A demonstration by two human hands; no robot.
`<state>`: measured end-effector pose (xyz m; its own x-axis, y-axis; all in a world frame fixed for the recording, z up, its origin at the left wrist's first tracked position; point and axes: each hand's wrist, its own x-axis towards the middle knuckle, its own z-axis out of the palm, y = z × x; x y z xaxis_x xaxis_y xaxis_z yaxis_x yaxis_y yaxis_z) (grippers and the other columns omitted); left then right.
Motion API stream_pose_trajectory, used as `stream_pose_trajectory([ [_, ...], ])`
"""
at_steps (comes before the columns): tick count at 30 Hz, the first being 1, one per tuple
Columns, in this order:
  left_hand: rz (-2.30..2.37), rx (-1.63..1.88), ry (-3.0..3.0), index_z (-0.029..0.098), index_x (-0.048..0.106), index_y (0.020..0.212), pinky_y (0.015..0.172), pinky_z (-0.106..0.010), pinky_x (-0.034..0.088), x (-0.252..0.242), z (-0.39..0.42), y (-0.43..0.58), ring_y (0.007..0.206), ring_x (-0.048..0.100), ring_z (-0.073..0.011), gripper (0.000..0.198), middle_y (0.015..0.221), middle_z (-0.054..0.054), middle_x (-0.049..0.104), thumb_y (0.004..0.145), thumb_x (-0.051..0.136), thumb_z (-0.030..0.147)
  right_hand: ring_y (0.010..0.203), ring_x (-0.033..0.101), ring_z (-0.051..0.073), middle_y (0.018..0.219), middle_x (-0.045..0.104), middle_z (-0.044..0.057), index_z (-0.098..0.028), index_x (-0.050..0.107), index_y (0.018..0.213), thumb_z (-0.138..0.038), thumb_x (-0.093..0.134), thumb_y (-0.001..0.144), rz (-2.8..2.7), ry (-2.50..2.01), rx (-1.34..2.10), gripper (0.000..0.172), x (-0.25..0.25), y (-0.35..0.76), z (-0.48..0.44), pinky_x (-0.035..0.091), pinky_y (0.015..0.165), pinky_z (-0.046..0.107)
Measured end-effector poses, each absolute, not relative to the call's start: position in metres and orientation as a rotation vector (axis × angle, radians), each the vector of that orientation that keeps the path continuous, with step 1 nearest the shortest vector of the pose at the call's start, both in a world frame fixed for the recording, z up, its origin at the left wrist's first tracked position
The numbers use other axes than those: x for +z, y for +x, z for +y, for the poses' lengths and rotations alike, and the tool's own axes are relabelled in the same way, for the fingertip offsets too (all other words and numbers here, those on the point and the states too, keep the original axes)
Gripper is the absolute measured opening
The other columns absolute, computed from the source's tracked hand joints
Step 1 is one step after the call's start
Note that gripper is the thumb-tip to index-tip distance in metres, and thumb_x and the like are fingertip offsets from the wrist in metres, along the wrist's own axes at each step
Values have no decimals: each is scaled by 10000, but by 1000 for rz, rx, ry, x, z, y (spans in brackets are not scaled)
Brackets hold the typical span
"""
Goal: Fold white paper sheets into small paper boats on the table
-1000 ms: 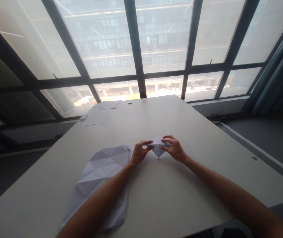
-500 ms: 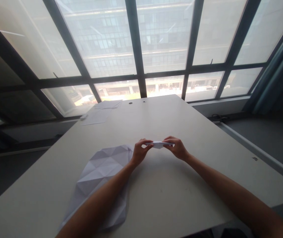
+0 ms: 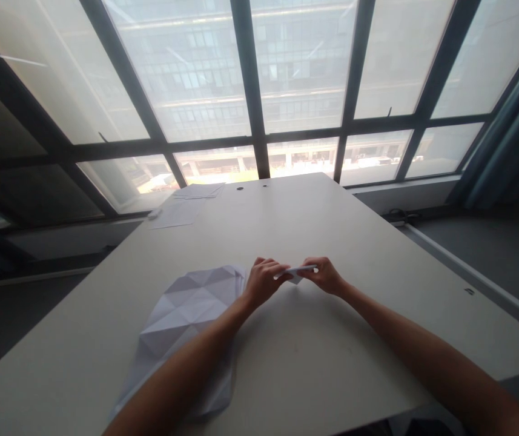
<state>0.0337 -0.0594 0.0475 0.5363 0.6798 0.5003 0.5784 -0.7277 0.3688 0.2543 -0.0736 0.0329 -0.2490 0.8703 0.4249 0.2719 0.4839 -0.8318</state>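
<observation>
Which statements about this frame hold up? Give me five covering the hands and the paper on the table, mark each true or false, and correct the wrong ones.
1. The left hand and the right hand both hold the small folded paper. True.

2. The left forearm hides part of a large creased sheet. True.

3. The large creased sheet is to the right of both hands. False: it is on the left side.

4. Loose papers lie toward the far left of the table. True.

5. The right hand is spread flat on the table. False: it holds the right side of the small folded paper.
</observation>
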Motion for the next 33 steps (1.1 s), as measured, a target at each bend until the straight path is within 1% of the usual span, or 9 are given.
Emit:
stream_pose_trajectory([
  [3,1029,856,2531,260,767,880,815,-304,385,46,-60,36,744,638,-175,201,797,-41,738,860,653,424,615,503,141,641,632,10,-163,718,719,-470,688,786,-1780,-985,847,316,31,253,-74,391,578,252],
  [5,1014,819,2420,226,773,853,717,-261,391,45,-60,37,662,601,-148,224,719,-20,712,840,665,421,583,471,127,596,589,-8,-157,704,705,-482,687,779,-1781,-986,887,334,31,251,-74,365,551,239],
  [9,960,760,2172,130,748,747,541,-208,311,47,-60,37,559,465,-102,352,568,24,562,814,653,463,536,407,108,551,497,-23,-162,613,621,-525,601,833,-1741,-961,973,421,28,247,-74,321,509,230],
  [13,920,682,1943,98,667,624,473,-203,231,52,-62,37,515,375,-83,477,522,34,440,773,653,550,513,397,110,526,457,-22,-179,528,560,-577,483,883,-1618,-996,1009,515,20,244,-71,319,492,234],
  [17,899,631,1797,99,625,604,455,-206,186,56,-63,37,492,331,-70,506,513,38,395,733,680,585,510,430,116,522,487,-17,-175,545,548,-567,546,851,-1550,-997,988,496,19,245,-68,339,496,240],
  [22,907,629,1704,99,642,607,452,-207,185,56,-64,37,472,346,-68,503,502,37,421,692,719,589,502,456,124,509,542,8,-171,590,542,-528,541,872,-1380,-1007,886,488,25,255,-63,359,510,257],
  [26,937,732,1604,92,693,678,466,-200,237,51,-64,40,490,412,-81,482,538,17,505,700,725,573,500,480,130,556,610,45,-155,677,658,-573,466,899,-1248,-1020,896,527,28,262,-59,368,501,259],
  [29,993,888,1478,89,708,729,490,-202,288,48,-63,43,529,467,-98,464,595,-7,572,718,725,552,530,515,136,613,651,61,-150,703,701,-615,435,897,-1409,-1024,997,571,27,259,-62,370,509,253],
  [33,1006,980,1369,89,713,770,513,-211,340,47,-63,45,570,533,-122,450,669,-40,646,719,736,535,523,512,130,557,618,26,-159,676,603,-577,559,845,-1705,-1032,1020,497,22,248,-68,360,518,240],
])
